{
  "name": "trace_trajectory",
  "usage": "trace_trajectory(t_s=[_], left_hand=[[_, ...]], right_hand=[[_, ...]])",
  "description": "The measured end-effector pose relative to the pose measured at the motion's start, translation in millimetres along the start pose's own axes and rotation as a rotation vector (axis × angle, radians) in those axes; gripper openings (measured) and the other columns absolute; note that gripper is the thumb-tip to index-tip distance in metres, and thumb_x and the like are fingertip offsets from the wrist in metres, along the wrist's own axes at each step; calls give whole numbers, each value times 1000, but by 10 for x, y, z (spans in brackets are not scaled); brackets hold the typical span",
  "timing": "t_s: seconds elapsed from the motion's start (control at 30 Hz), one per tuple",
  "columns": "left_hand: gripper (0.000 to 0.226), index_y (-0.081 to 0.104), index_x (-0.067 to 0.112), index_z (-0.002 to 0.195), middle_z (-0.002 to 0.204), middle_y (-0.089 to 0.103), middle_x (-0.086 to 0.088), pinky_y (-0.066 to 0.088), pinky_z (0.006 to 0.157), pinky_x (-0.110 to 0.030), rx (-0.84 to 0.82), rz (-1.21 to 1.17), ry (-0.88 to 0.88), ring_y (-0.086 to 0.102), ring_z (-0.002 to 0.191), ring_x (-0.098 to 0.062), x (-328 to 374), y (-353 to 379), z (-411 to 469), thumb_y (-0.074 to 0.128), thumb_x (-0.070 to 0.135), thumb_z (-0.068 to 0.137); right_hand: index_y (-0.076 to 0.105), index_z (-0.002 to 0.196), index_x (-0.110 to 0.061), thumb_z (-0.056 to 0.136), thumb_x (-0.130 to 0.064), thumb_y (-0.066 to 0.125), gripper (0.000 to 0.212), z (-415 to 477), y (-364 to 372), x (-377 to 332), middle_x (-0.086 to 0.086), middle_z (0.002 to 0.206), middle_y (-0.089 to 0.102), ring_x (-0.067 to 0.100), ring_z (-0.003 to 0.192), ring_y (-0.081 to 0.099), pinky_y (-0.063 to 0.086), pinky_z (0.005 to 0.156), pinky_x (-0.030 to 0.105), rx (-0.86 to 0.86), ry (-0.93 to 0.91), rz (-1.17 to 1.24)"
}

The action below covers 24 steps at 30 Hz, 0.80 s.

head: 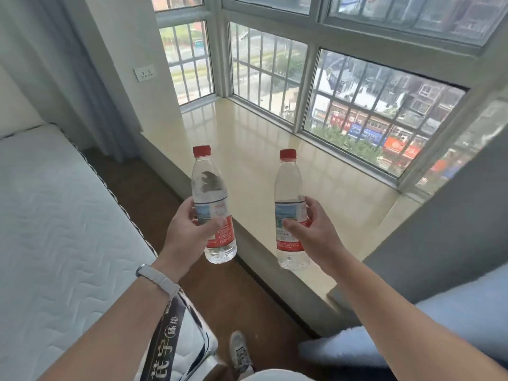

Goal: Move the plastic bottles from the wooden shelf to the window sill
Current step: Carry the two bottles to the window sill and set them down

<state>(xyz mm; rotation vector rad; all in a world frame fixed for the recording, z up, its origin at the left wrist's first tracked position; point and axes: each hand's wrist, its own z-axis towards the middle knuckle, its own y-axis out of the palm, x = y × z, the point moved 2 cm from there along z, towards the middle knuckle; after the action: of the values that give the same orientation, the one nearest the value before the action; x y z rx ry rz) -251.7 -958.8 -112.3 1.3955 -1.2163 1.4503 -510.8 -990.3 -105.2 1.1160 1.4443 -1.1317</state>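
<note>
the left hand [189,229] wraps thumb and fingers round the labelled middle of one plastic bottle [211,199]. the right hand [313,229] grips a second bottle [290,204] the same way, thumb on the near side of the label, fingers curled behind. both are held upright, red caps up and bases hanging free below the hands. that looks like a carry meant to end by setting them straight down on their bases.

the window sill [261,149] stretches ahead of and below both hands, a pale glossy ledge under the barred window [371,105]. the second bottle hangs over its near edge, the other about at that edge, and neither touches it. the wooden shelf is not in view. i judge the carry nearly done, with only the put-down left. reaching a little further forward before lowering would keep the bases off the edge.

both labels are red and white with a small blue-green landscape panel, but their print is too small to read and no brand can be made out. left of the left forearm lies a quilted mattress [55,215]. a dark strap [167,345] at its corner carries large chinese characters, which i read as "花宁" and, ringed, "床垫". a pale wristband [158,276] sits behind the left hand.
</note>
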Motion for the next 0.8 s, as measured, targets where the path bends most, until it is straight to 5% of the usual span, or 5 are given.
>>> trace_trajectory(t_s=[0.27, 0.8], left_hand=[[42, 62, 30, 117, 107, 72, 3, 58, 85, -38, 78, -42, 27, 69, 98, -18, 35, -532, 988, 81, 16, 83], [44, 60, 32, 124, 113, 70, 8, 59, 90, -43, 273, 38, -41, 68, 105, -19, -173, -1282, 1964, 80, 30, 85]], right_hand=[[45, 127, -34, 85, -18, 72, 52, 1185, 610, -468, -4, 108, 67, 9, 89, 70, 55, 73, 27, -57, -63, -112], [48, 126, -31, 83, -22, 73, 51, 2615, 1459, -538, -1, 108, 67, 13, 90, 71, 59, 83, 41, -230, -38, -110]])
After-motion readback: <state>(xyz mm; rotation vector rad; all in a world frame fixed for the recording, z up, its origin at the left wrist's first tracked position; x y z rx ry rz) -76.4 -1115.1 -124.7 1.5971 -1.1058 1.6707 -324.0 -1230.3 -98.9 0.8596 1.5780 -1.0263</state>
